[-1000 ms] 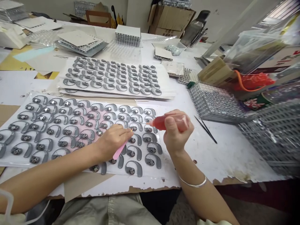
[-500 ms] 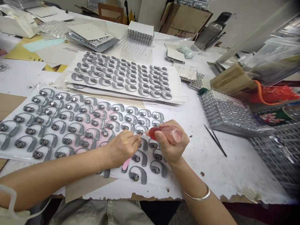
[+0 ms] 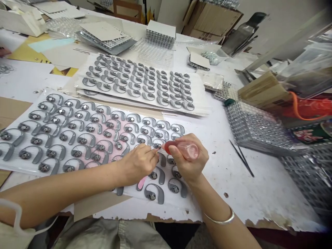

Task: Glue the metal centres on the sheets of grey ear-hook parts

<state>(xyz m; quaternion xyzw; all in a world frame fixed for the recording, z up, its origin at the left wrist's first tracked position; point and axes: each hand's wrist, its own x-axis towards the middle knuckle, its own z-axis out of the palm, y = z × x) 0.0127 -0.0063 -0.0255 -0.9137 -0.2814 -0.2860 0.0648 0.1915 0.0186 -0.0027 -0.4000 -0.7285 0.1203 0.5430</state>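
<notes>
We gripped a translucent squeeze bottle [image 3: 190,150] in our right hand [image 3: 188,160], near the centre of the frame, with the fingers and thumb closed around its body. The bottle's long axis lay nearly level, and its red tip [image 3: 168,147] pointed left, just beside the round metal disc of a grey ear-hook piece [image 3: 157,144].

Our left hand [image 3: 137,164] came in from the lower left, just left of the right hand and almost meeting it. It was pinched narrow around a pink-handled tool [image 3: 141,182], whose handle slanted down to the lower left from under the fingers. Its far end was hidden, so we could not tell its kind.

The ear-hook pieces lay in rows on a white sheet [image 3: 193,129], with more on a second sheet [image 3: 199,105] at upper centre. Black tweezers [image 3: 241,158] lay on the counter [image 3: 264,193] to the right, beside a stack of perforated trays [image 3: 255,133]. A silver bangle [image 3: 219,219] circled our right wrist.
</notes>
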